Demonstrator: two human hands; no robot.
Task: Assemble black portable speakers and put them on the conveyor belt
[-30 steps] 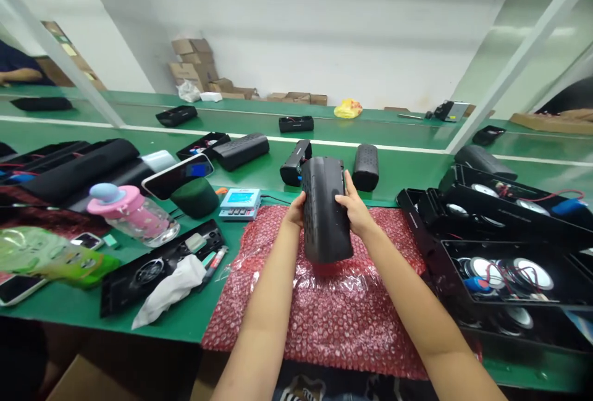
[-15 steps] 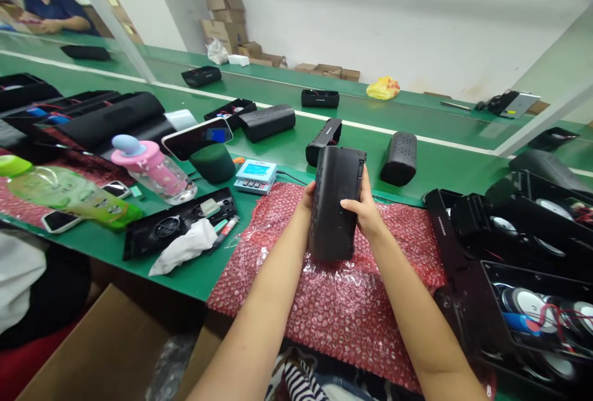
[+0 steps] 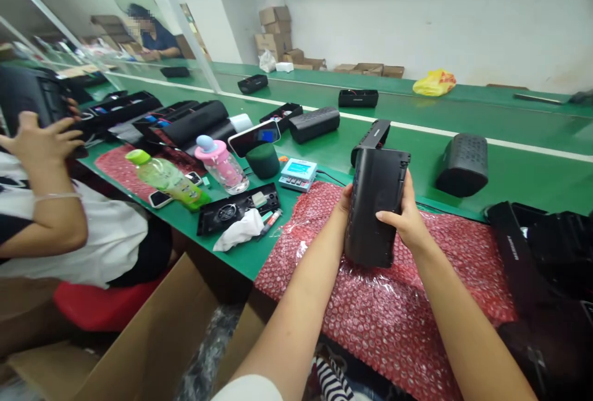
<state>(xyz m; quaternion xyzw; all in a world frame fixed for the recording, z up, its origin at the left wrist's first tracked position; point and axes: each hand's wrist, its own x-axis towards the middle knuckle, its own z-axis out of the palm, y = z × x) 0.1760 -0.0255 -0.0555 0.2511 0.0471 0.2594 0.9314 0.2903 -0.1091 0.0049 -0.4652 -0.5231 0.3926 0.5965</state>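
Observation:
Between my two hands is a black speaker housing [image 3: 374,215], held upright over the red bubble wrap [image 3: 306,253]. My left hand [image 3: 343,200] grips its left side, the fingers mostly hidden behind it. On the right side, my right hand [image 3: 406,215] is wrapped round the edge, its thumb lying across the smooth face. Just behind the housing, a second black speaker shell [image 3: 377,135] rests on the green bench. A small blue device with a lit screen [image 3: 299,173] stands to the left of the bubble wrap.
Left lie a speaker panel [image 3: 222,211], a white cloth [image 3: 241,231], a pink-lidded bottle [image 3: 225,166] and a green bottle [image 3: 169,181]. Black speaker parts [image 3: 556,246] crowd the right. A co-worker's hand [image 3: 41,138] holds another black housing at far left. An open carton [image 3: 152,327] stands below the bench.
The view has swung left, bringing the nearby co-worker with a black housing into sight. My hands keep the same hold on the speaker housing.

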